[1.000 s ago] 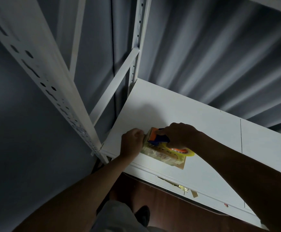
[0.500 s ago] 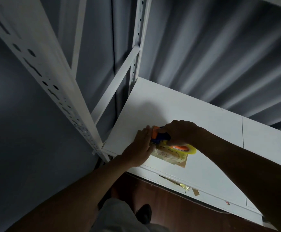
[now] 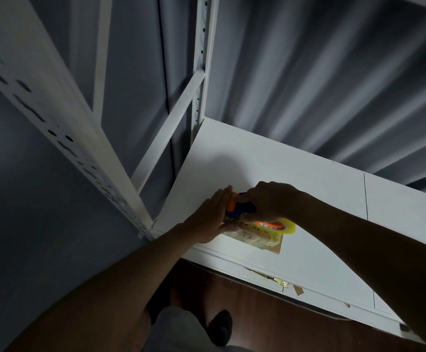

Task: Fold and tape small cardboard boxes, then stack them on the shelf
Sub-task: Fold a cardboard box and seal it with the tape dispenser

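My left hand (image 3: 210, 219) lay flat against the small box (image 3: 255, 237) on the white shelf (image 3: 321, 199). My right hand (image 3: 267, 201) gripped the tape gun (image 3: 240, 209). I needed to press hard and pull straight.

The small cardboard box (image 3: 256, 237) lies on the shelf board (image 3: 308, 199), near the board's front edge and toward its left end. On top of the box sits the tape dispenser (image 3: 257, 219), its roll overhanging the box's right side. The left hand (image 3: 210, 219) lies flat against the box's left end; the right hand (image 3: 270, 201) wraps over the dispenser from behind. The upright post (image 3: 54, 118) stands left of the box, at the board's front left corner.
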